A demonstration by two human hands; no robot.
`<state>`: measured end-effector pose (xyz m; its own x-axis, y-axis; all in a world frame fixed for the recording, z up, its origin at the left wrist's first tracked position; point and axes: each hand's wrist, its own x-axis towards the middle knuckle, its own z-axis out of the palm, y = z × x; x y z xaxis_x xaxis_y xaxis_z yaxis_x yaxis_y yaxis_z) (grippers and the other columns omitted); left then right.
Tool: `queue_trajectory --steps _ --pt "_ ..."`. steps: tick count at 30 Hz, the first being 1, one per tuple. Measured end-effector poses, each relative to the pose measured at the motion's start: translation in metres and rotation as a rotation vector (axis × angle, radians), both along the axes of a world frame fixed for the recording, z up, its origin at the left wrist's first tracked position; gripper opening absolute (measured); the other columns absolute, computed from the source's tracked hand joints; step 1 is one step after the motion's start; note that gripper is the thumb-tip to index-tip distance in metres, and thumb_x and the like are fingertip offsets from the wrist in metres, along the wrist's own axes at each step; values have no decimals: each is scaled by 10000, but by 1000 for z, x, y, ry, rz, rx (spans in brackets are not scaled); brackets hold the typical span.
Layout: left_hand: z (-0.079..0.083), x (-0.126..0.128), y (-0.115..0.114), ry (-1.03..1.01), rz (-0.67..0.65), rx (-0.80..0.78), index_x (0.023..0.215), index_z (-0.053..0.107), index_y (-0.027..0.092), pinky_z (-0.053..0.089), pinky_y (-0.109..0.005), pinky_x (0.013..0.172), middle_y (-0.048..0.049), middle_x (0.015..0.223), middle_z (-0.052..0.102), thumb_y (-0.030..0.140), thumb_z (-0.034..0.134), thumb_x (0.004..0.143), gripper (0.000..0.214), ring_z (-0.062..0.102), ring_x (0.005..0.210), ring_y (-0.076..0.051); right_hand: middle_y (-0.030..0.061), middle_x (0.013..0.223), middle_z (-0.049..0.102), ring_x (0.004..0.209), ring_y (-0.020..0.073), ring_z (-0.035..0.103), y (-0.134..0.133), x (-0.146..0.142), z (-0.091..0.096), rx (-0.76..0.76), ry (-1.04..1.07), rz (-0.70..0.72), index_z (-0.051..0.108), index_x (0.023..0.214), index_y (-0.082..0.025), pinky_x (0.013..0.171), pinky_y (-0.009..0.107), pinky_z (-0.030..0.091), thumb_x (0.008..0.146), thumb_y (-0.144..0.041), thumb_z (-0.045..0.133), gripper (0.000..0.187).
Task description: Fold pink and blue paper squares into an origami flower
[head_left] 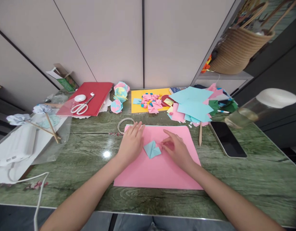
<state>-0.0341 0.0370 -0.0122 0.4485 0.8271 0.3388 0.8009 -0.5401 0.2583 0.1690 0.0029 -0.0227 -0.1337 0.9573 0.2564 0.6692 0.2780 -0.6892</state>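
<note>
A small folded light-blue paper piece (152,149) lies on a large pink sheet (160,170) spread on the green table (90,154). My left hand (132,143) rests flat on the pink sheet just left of the blue piece, fingers stretched out and touching its left edge. My right hand (176,148) sits to the right of it, fingertips curled toward its right corner and pressing down there.
Behind lie a yellow sheet with small paper pieces (148,100), light-blue and pink sheets (193,104), paper flowers (119,96), and scissors (80,107) on a red folder (95,93). A phone (226,138), a pencil (200,134) and a glass bottle (260,107) are at right.
</note>
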Motion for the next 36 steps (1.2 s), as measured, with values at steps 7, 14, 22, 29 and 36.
queue_trajectory --steps 7,14,22,29,36 --pt "8 22 -31 -607 -68 -561 1274 288 213 425 -360 870 -131 1261 378 344 617 675 696 464 1079 -206 -13 762 648 833 198 546 -12 1 9 208 51 -27 305 1241 -273 817 414 358 760 -121 509 543" --pt "12 24 -29 -887 -38 -1015 1195 381 170 419 -239 538 14 647 542 288 654 635 634 525 588 -119 -2 708 655 706 190 550 -25 0 15 382 -44 127 422 1147 -297 710 376 386 734 -128 555 467" --pt "17 25 -33 -840 9 -949 626 507 123 321 -204 491 34 571 453 358 620 650 262 426 536 -88 -8 729 587 752 170 566 -26 -7 23 5 420 29 270 1252 -258 802 405 422 727 -217 596 619" --pt "17 25 -34 -879 53 -926 768 568 119 347 -222 511 -4 659 548 368 624 640 286 483 584 -119 16 878 531 745 132 563 -19 -7 19 -280 703 79 209 1273 -293 711 334 492 697 -216 615 709" --pt "16 26 -34 -887 27 -1019 767 561 120 374 -219 493 -9 659 561 385 635 622 311 502 588 -124 -30 717 527 664 119 562 -22 -9 22 -322 753 72 233 1277 -285 643 290 492 694 -159 602 702"
